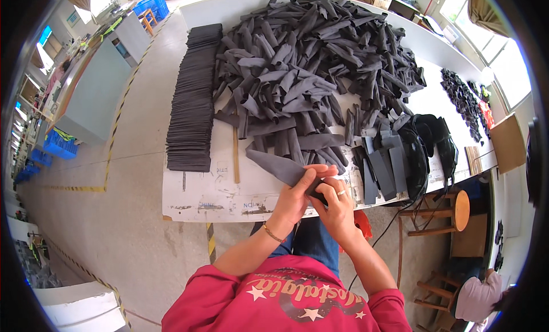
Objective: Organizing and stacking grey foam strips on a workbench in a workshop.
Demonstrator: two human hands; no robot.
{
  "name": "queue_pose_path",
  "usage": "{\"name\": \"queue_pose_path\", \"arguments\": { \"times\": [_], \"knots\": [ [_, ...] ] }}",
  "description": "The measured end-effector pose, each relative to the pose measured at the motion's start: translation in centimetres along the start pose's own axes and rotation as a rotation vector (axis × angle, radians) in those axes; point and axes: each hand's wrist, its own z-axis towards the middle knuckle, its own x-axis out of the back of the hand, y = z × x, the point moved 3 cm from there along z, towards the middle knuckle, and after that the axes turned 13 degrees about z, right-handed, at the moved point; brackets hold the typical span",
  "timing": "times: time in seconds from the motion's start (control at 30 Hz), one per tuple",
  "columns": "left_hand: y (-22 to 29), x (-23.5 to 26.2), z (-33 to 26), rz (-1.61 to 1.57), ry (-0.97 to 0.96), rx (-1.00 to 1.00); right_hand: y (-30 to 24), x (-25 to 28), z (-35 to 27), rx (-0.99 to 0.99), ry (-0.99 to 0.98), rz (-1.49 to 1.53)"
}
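Note:
Over the near edge of the table I hold a long dark grey fabric piece (277, 166), its tapered end pointing away to the left. My left hand (296, 198) grips it close to its near end. The fingers of my right hand (336, 208) are closed on that same end, where a darker part shows between both hands. The fingertips partly hide what is pinched there. Just beyond my hands lies a big loose heap of similar curled grey fabric pieces (291, 87). To the left stands a long, neat row of flat stacked dark pieces (192, 103).
Flat dark strips (382, 173) lie right of my hands, beside shiny black bundles (416, 155). A thin wooden stick (235, 155) lies on the white table (197, 192). Wooden stools (461, 211) stand at the right, where another person (479, 298) sits. A cable (374, 243) hangs near my right arm.

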Motion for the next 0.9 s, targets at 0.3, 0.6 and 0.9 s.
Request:
{"name": "queue_pose_path", "arguments": {
  "times": [0.3,0.6,0.9],
  "knots": [
    [1.3,1.5,0.3,-0.075,0.089,-0.049,0.1,1.5,-0.7,-0.080,-0.039,-0.010],
    [-0.6,0.0,-0.3,-0.156,0.092,0.030,0.4,0.9,-0.2,0.034,0.006,0.041],
    [0.9,0.4,-0.4,-0.207,0.143,0.007,0.6,0.5,0.2,0.058,-0.005,0.069]
  ]
}}
